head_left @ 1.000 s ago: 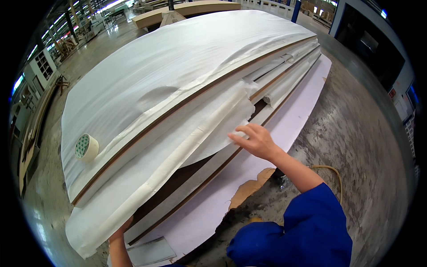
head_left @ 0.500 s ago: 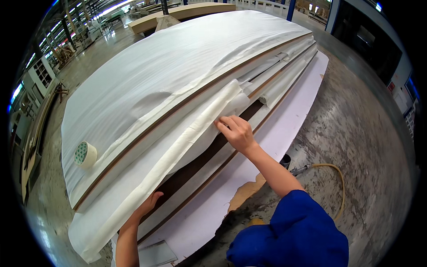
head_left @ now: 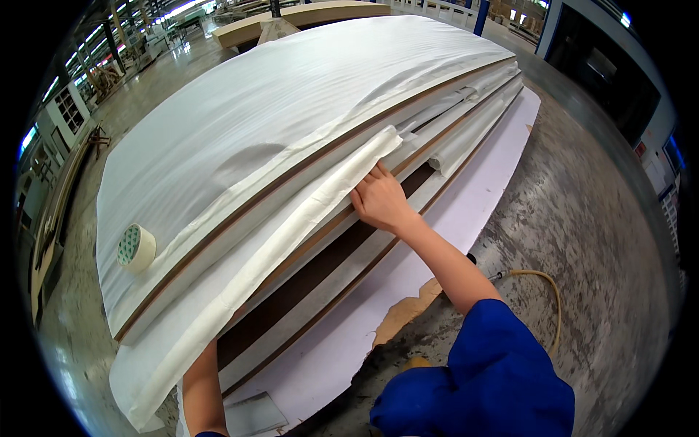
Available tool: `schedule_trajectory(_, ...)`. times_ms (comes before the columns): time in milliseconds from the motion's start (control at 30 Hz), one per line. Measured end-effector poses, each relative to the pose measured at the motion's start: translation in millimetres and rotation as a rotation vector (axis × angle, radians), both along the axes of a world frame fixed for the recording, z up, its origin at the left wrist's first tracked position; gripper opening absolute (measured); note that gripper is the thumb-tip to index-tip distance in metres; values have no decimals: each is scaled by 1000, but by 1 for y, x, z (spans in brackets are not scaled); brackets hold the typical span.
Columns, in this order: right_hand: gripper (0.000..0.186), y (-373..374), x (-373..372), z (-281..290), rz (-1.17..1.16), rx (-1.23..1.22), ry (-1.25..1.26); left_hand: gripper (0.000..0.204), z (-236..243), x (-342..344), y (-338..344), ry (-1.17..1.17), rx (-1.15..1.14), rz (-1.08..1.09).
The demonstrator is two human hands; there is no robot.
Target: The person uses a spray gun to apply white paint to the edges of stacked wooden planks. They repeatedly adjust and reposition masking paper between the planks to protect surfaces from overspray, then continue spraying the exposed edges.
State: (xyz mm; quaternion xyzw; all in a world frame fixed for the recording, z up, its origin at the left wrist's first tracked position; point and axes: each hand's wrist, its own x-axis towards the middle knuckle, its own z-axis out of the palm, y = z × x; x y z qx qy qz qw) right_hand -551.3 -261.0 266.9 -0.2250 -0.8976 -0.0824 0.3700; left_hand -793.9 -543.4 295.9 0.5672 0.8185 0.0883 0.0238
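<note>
Where the floor curves away at the far left, long boards [head_left: 48, 251] lie stacked near a white frame with dark panes [head_left: 70, 105]. Right of them, a roll of cream tape [head_left: 145, 247] stands on its side on the broad white covering [head_left: 291, 102]; the inside of its core shows a green repeating print, too small to read.

Below the tape, a loose white sheet [head_left: 247, 291] with a cream folded band runs slantwise up through the middle, over the brown-edged layers of the stack. The left forearm [head_left: 204, 390] goes in under its lower part; the left hand is hidden there, so whether it is open or closed cannot be told.

Beside the sheet, a dark brown strip [head_left: 298, 291] lies bare between pale layers. Farther right, the right hand [head_left: 380, 198] is at the sheet's upper end, its fingers bent against the edge of the band; whether they pinch it is unclear.

Below and right spreads a pale lilac board [head_left: 437, 247] with a torn brown patch [head_left: 408, 313] at its edge. Next come the blue sleeve [head_left: 502, 349], a yellow hose [head_left: 557, 298] on the stained floor and, on the far wall, a small red notice [head_left: 641, 150], its lettering illegible.
</note>
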Motion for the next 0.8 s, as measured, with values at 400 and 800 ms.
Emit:
schedule_trajectory(400, 20, -7, 8, -4, 1, -14, 16, 57, -104, -103, -217, 446, -45, 213)
schedule_trajectory(800, 27, -41, -27, -15, 264, -104, -319, 46, -116, -172, -313, 93, 537, 599)
